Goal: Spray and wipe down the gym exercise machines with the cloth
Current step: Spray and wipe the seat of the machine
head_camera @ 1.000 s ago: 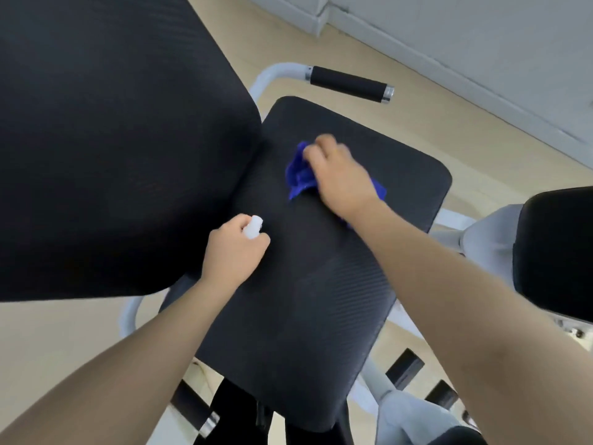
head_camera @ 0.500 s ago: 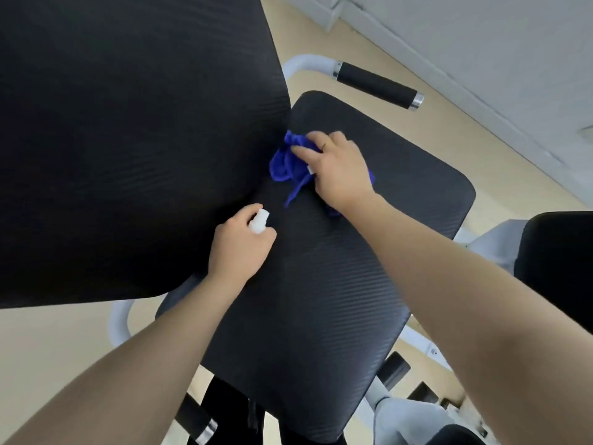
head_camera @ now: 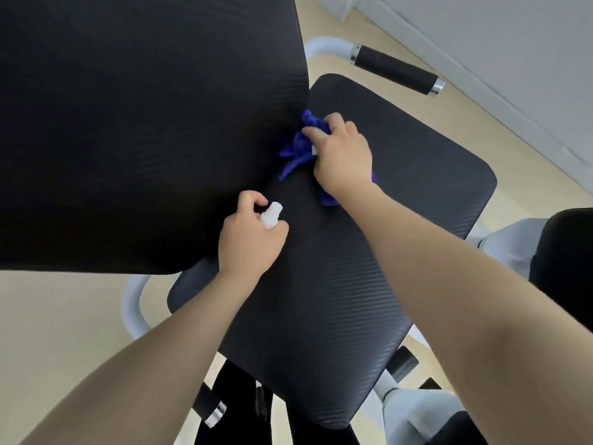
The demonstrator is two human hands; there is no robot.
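Pale flooring and a light wall frame the machine you are leaning over. Its black seat sits under your arms, with the black backrest rising at its far-left edge. Your right hand is closed on the blue cloth and presses it onto the seat, right at the seam where seat meets backrest; bits of cloth stick out on both sides of your hand. Your left hand is wrapped around the white bottle, just above the seat, near the cloth but apart from it. A black handle on a white tube stands beyond the seat.
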